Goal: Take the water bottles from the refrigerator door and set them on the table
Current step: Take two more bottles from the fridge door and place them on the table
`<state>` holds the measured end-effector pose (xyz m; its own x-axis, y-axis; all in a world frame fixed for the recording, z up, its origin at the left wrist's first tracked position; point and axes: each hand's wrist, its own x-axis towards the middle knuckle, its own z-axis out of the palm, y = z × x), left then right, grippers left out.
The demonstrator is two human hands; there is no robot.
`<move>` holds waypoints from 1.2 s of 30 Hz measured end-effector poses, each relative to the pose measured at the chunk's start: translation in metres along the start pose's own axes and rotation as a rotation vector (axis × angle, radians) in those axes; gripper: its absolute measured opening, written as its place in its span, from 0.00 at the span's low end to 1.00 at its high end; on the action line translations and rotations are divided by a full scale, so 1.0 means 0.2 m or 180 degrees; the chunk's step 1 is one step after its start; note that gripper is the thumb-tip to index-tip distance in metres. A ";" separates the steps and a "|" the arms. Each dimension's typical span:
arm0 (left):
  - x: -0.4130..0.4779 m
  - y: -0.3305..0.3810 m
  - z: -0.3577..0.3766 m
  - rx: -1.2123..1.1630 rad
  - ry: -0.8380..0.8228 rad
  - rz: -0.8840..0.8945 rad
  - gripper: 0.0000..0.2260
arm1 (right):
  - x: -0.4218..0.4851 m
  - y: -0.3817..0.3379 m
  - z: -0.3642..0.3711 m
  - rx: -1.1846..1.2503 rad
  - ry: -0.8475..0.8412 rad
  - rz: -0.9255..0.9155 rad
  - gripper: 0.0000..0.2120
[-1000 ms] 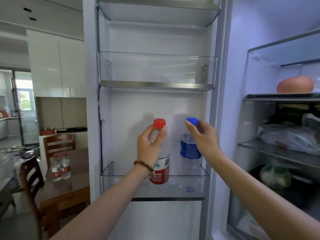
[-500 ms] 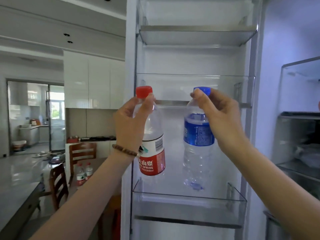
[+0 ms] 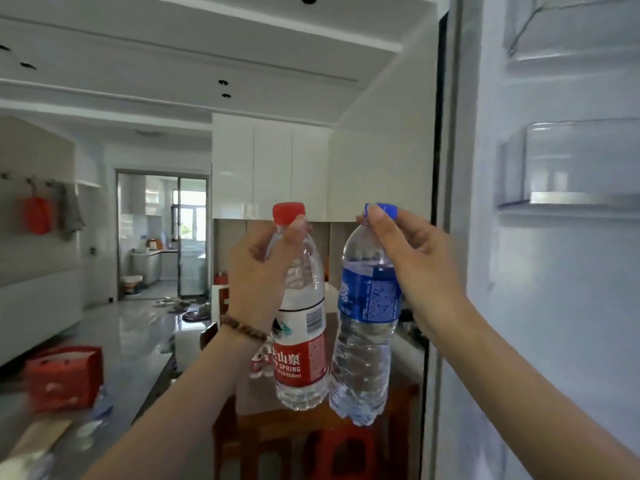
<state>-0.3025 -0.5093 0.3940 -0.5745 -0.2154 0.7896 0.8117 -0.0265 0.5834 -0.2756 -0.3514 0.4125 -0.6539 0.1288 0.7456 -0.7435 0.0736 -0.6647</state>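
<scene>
**First voice:** What do we have in front of us, and what are the hands doing?

**Second voice:** We see two bare hands raised side by side, each holding a water bottle. The left hand [image 3: 258, 271] has thumb and fingers [image 3: 294, 230] curled round the neck of the red-capped bottle [image 3: 301, 341], gripping it just under the cap. A beaded bracelet [image 3: 244, 329] sits on that wrist.

**First voice:** And the other hand?

**Second voice:** The right hand [image 3: 415, 265] pinches the blue-capped bottle [image 3: 363, 341] at the very top, its fingertips [image 3: 375, 216] closed on the cap and neck.

**First voice:** Where are the bottles themselves?

**Second voice:** Both hang in the air below the fingers that hold them. The red-capped one is upright and the blue-capped one tilts a little. Their lower ends come just beside each other; we cannot tell whether they touch.

**First voice:** What lies around the hands?

**Second voice:** To the right of the right fingers stands the open refrigerator door [image 3: 554, 306], and a clear door shelf [image 3: 581, 168] sits above finger height. Below both sets of fingers and beyond them is the wooden table [image 3: 263, 410]. Two smaller bottles [image 3: 258, 362] stand on it, partly hidden behind the red-capped bottle. A red stool [image 3: 339, 452] shows under the table. Far to the left of the left fingers and lower down, a red bag [image 3: 64, 379] appears blurred. Behind the fingers and above them we see white cabinets [image 3: 270, 168].
</scene>
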 end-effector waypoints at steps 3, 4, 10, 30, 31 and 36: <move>0.10 -0.17 -0.26 0.0073 -0.0004 -0.0190 0.13 | 0.05 0.19 0.31 0.0202 0.0004 0.0167 0.20; 0.13 -0.23 -0.34 0.0089 -0.0006 -0.0298 0.14 | 0.06 0.26 0.40 0.0223 0.0011 0.0238 0.21; 0.31 -0.71 -0.75 0.0354 0.0051 -0.0779 0.20 | 0.15 0.77 0.85 0.0155 -0.0156 0.0658 0.20; 0.91 -2.68 -0.96 0.1580 -0.0219 -0.1932 0.08 | 0.92 2.85 1.34 -0.0492 -0.0943 0.1062 0.10; 0.93 -2.78 -0.97 0.1597 -0.0235 -0.2040 0.07 | 0.95 2.94 1.35 -0.0553 -0.0932 0.1097 0.11; 0.98 -3.31 -1.00 0.1676 -0.0360 -0.2441 0.14 | 1.06 3.40 1.37 -0.0855 -0.0855 0.1393 0.18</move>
<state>-0.9314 -0.7299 0.1242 -0.9625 -0.2254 0.1512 0.0708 0.3294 0.9415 -0.9588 -0.5449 0.1319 -0.9312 -0.0492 0.3612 -0.3571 0.3228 -0.8765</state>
